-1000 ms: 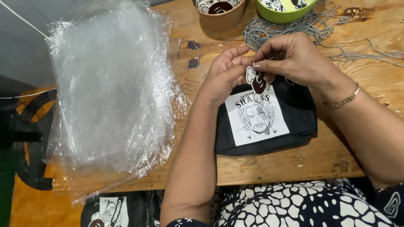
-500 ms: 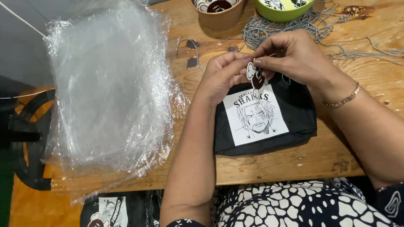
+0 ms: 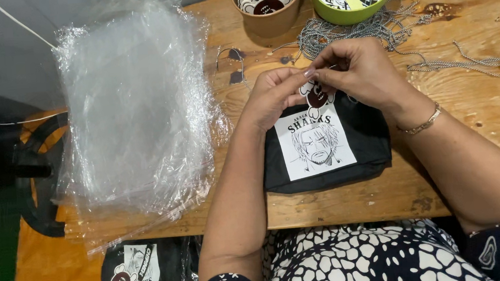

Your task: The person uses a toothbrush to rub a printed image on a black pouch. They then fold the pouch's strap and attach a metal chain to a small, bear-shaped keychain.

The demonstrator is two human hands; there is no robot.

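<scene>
Seemingly, hands half hide a charm.

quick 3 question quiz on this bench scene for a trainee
1. True or false: both hands pinch the small charm above the black pouch.
2. Which lies left of the pouch: A) clear plastic bags B) a pile of chains C) a green bowl?
3. What holds the round tags behind the left hand?

Key: 1 true. 2 A. 3 the brown paper cup. The right hand shares the grip on the charm.
</scene>
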